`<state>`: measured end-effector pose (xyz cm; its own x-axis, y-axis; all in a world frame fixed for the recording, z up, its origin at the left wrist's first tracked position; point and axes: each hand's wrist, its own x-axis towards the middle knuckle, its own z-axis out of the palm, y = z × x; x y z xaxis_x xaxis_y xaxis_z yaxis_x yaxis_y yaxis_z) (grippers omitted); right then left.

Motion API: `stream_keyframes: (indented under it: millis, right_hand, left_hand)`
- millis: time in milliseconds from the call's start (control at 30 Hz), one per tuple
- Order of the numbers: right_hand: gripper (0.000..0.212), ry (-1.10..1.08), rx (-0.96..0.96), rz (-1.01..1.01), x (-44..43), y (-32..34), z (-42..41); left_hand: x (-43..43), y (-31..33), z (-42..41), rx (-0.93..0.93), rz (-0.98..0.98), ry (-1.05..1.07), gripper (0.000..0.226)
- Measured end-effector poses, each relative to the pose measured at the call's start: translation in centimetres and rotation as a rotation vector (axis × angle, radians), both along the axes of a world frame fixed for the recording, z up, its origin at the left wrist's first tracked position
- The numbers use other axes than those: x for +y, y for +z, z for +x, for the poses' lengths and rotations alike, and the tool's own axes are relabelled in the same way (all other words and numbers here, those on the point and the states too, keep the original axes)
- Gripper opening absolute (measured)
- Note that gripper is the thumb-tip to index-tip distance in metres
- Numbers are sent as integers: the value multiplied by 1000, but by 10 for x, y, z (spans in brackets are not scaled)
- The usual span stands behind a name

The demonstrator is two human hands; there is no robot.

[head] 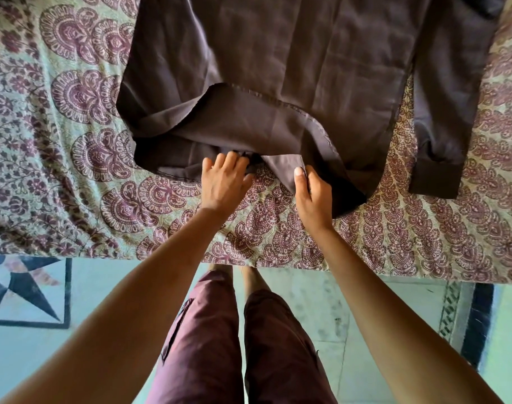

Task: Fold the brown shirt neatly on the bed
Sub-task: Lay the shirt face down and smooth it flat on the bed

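Here, right hand (311, 196) pinches creased brown shirt (307, 53).

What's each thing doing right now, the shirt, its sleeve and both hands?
brown shirt: spread out on the bed, near hem flipped up and bunched.
sleeve: lying flat and straight, not folded in.
left hand: fingertips at the bunched hem, grip unclear.
right hand: pinching the hem edge, thumb on top.

brown shirt (278, 68): 1 | hands (224, 177) (313, 196): 2 | bed (74, 170): 1 | legs (202, 330) (281, 345): 2
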<state>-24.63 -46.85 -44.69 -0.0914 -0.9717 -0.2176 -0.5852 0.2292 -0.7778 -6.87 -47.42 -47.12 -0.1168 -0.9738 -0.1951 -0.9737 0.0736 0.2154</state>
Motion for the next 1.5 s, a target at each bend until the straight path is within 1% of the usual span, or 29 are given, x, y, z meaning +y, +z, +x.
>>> stream_keyframes:
  millis: [33,100,167,233,267,300,367,400,433,500,567,700,733,800,900,967,1033,1067,1133,1200,1233,1333,1400,1433,1467,1500]
  right_hand:
    - [31,-1,-1,-12,0,0,1]
    - [28,4,2,-28,1,2,2]
    - [26,7,6,-40,3,2,3]
    - [25,15,8,-55,4,2,4]
    - [24,30,17,-62,5,2,4]
    - [25,52,33,-72,7,2,4]
    - [24,113,87,-97,11,0,5]
    - [21,145,122,-115,14,-1,5]
    - [17,175,149,-133,16,-2,7]
    - [9,227,156,-139,20,-2,10]
    - [7,264,141,-115,23,-3,12]
    - [20,376,164,-104,29,-5,18]
    - [23,409,184,-116,31,-6,20]
    - [25,495,239,-146,33,-11,22]
    - [22,616,363,-154,38,-22,21]
    - [22,656,413,-131,43,-26,20]
    - [22,681,436,-114,44,-27,20]
    - [22,698,438,-105,45,-27,20]
    - [26,734,426,-83,45,-25,18]
    - [33,760,388,-45,45,-24,16]
    - [36,771,372,-25,45,-23,16]
    - [38,810,351,16,41,-21,16]
    - [34,770,296,22,36,-17,17]
    - [31,725,287,-7,33,-15,17]
    - [27,660,313,-70,29,-14,15]
    - [23,574,369,-144,24,-12,14]
  left_hand:
    - [1,0,2,47,-14,-9,21]
    - [1,2,10,191,0,-37,24]
    - [3,9,19,315,11,-17,27]
    - [9,18,27,372,21,-38,26]
    - [14,20,31,383,34,-91,26]
    - [20,21,33,370,61,-175,27]
    - [33,15,37,263,122,-379,39]
    - [38,10,39,209,153,-446,45]
    - [40,7,40,180,190,-466,47]
    - [39,4,41,192,221,-449,45]
    - [40,4,40,203,198,-424,43]
    - [46,5,36,246,71,-389,32]
    - [48,6,36,263,55,-392,30]
    - [53,8,39,279,67,-401,36]
    - [65,3,51,241,100,-446,38]
    - [70,1,57,227,124,-475,37]
    - [69,4,61,234,99,-510,34]
    - [68,5,63,231,71,-508,34]
    - [64,6,69,200,41,-416,35]
    - [62,4,78,157,45,-295,39]
    - [61,2,82,140,65,-274,42]
    - [57,4,89,106,148,-341,45]
    - [49,9,92,148,139,-361,44]
    - [44,12,93,189,109,-320,39]
    - [38,16,94,223,53,-235,33]
    - [31,18,97,237,-29,-97,26]
